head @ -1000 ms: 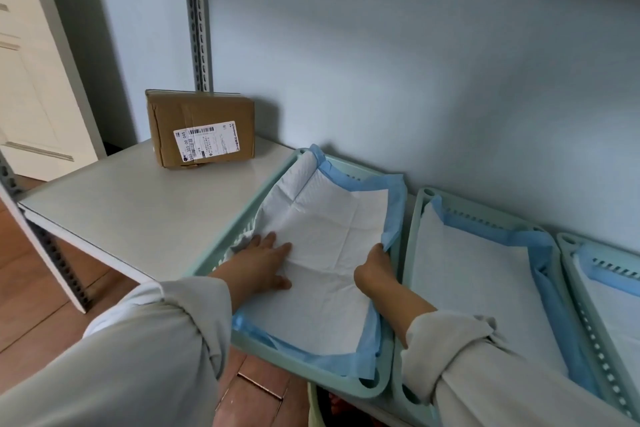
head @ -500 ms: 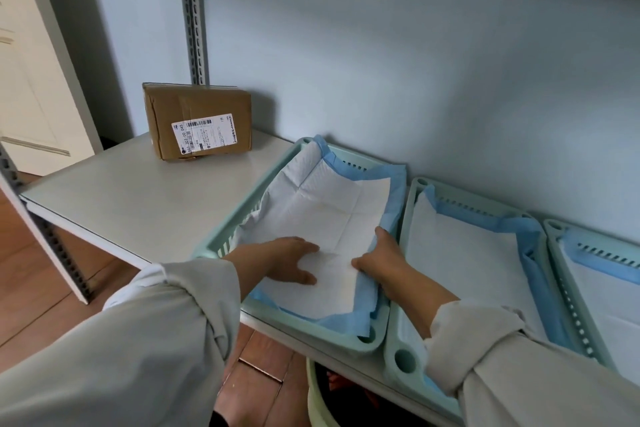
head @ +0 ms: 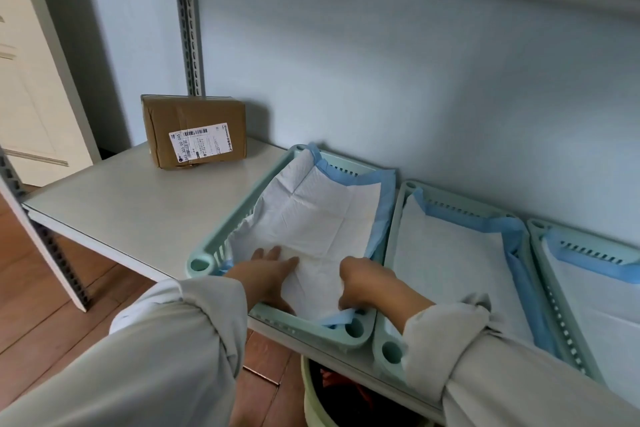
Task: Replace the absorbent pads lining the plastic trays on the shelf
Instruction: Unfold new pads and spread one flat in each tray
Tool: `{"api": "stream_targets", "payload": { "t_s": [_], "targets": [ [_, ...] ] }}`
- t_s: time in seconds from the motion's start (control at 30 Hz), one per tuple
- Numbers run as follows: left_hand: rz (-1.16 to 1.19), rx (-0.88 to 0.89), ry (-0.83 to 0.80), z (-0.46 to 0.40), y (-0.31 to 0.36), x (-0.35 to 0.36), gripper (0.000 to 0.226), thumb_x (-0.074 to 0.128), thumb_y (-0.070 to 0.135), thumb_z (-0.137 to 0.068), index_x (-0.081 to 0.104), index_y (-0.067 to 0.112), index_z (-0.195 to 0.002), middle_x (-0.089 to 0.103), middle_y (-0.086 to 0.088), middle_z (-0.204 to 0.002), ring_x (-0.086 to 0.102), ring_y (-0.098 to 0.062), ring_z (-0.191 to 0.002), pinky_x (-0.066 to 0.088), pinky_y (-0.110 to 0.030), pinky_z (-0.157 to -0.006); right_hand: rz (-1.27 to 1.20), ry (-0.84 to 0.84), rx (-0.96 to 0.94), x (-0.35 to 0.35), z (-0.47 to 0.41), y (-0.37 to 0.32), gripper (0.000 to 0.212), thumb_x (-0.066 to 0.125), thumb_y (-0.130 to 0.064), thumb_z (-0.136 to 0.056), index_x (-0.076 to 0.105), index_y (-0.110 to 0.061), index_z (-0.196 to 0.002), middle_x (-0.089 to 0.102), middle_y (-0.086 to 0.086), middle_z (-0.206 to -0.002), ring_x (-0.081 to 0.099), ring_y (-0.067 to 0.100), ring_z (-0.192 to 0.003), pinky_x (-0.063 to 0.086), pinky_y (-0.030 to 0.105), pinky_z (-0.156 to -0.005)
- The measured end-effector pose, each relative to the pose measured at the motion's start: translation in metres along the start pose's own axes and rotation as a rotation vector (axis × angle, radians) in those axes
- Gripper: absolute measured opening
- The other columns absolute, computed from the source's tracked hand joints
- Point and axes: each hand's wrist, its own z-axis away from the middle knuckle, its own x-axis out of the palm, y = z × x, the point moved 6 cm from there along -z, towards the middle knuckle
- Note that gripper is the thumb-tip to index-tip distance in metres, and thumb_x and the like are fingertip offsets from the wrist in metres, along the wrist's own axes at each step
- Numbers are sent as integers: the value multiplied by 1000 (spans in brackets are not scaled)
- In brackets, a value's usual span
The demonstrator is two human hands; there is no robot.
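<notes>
Three pale green plastic trays stand side by side on the white shelf. The left tray holds a white absorbent pad with blue edging, crumpled and riding up the tray's walls. My left hand lies flat on the pad's near left part, fingers straight. My right hand has its fingers curled down into the pad's near right corner, where the blue edge bunches up. The middle tray and the right tray each hold a pad that lies flatter.
A taped cardboard box with a shipping label stands at the shelf's back left. A perforated metal upright rises behind it, and another shelf runs overhead. A green bin sits below the shelf on the wooden floor.
Both hands have slid toward the near end of the left tray. My right hand went from the pad's right edge down into its near right corner.
</notes>
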Motion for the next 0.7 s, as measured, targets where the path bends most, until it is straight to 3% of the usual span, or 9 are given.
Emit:
{"api": "stream_targets", "payload": {
  "t_s": [0.1, 0.2, 0.27, 0.37, 0.47, 0.57, 0.63, 0.7],
  "targets": [
    [-49, -11, 107, 0, -5, -18, 87, 66, 52, -79, 24, 21, -149, 24, -12, -153, 32, -33, -137, 32, -42, -112, 368, 83, -54, -16, 1, -13, 38, 61, -24, -89, 50, -14, -124, 58, 7, -121, 56, 25, -109, 41, 31, -81],
    [-94, -82, 175, -3, -26, -26, 74, 71, 45, -78, 40, 16, -140, 42, -13, -138, 46, -33, -125, 40, -44, -105, 369, 189, -157, -24, -4, -33, 39, 66, -27, -87, 55, -14, -122, 59, 6, -118, 57, 25, -109, 42, 31, -81],
    [-117, -109, 126, -6, -36, -19, 81, 74, 45, -74, 39, 15, -140, 42, -14, -137, 47, -33, -124, 40, -40, -107, 148, 63, -245, -9, -9, -44, 35, 69, -28, -84, 61, -11, -114, 63, 7, -114, 60, 24, -102, 46, 33, -85],
    [-104, -125, 76, -4, -40, -12, 102, 77, 48, -70, 21, 18, -149, 27, -16, -147, 30, -37, -136, 30, -41, -113, -42, -245, -252, 23, -12, -43, 25, 66, -17, -85, 70, -8, -108, 68, 8, -114, 60, 16, -91, 52, 33, -90],
    [-53, -136, 60, -2, -45, -14, 106, 78, 49, -68, 17, 23, -151, 20, -15, -149, 23, -37, -139, 28, -44, -114, 46, -249, -226, 27, -16, -43, 32, 67, -18, -84, 66, -7, -114, 63, 9, -120, 59, 23, -105, 50, 40, -97],
    [-32, -187, 147, 6, -48, -29, 68, 70, 34, -81, 39, 17, -139, 33, -14, -140, 41, -35, -128, 40, -46, -106, 167, -251, -202, 27, -21, -47, 42, 69, -20, -84, 58, -5, -122, 59, 12, -125, 57, 30, -113, 48, 43, -99],
    [-177, -220, 199, 11, -43, -35, 41, 56, 15, -91, 48, 13, -131, 44, -12, -134, 49, -32, -123, 47, -45, -97, 199, -271, -193, 27, -23, -45, 45, 69, -20, -83, 56, -6, -124, 58, 12, -126, 57, 29, -114, 48, 43, -99],
    [-349, -199, 140, 14, -37, -30, 36, 50, 8, -92, 53, 10, -128, 53, -10, -132, 53, -31, -121, 50, -43, -95, 213, -285, -176, 27, -23, -43, 45, 70, -20, -83, 56, -6, -124, 57, 12, -127, 57, 28, -114, 48, 41, -99]
  ]
}}
